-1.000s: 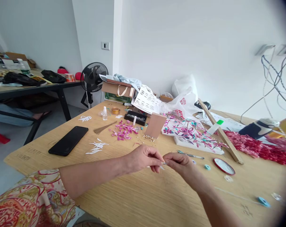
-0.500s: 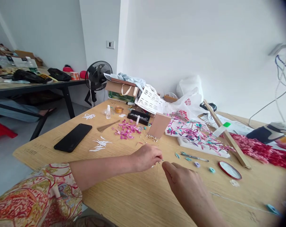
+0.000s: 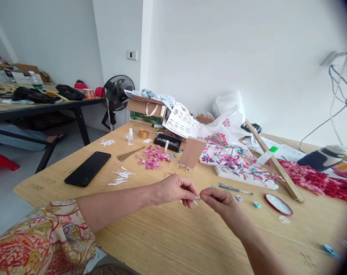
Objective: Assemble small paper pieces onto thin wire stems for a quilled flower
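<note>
Over the middle of the table, my left hand (image 3: 175,189) is closed in a pinch, its fingertips almost meeting those of my right hand (image 3: 221,200). A small white pointed piece (image 3: 195,203) sticks out below the left fingertips, with a tiny teal bit beside it. My right thumb and forefinger are pressed together; whatever lies between them is too small to make out. Nearby on the table are a purple spool (image 3: 239,198), a teal spool (image 3: 257,205) and a slim metal tool (image 3: 235,189), perhaps tweezers.
Pink petals (image 3: 153,157), white pointed cutouts (image 3: 122,175) and a black phone (image 3: 88,169) lie left of centre. Behind my hands stands a wooden block (image 3: 192,152). Pink flower sprays (image 3: 233,162), a wooden bar (image 3: 272,162) and a red-rimmed round dish (image 3: 278,204) lie to the right.
My right hand has turned so its thumb and pinched fingertips show, and it sits slightly higher. The left fingers have curled, and the white piece now shows beneath them.
</note>
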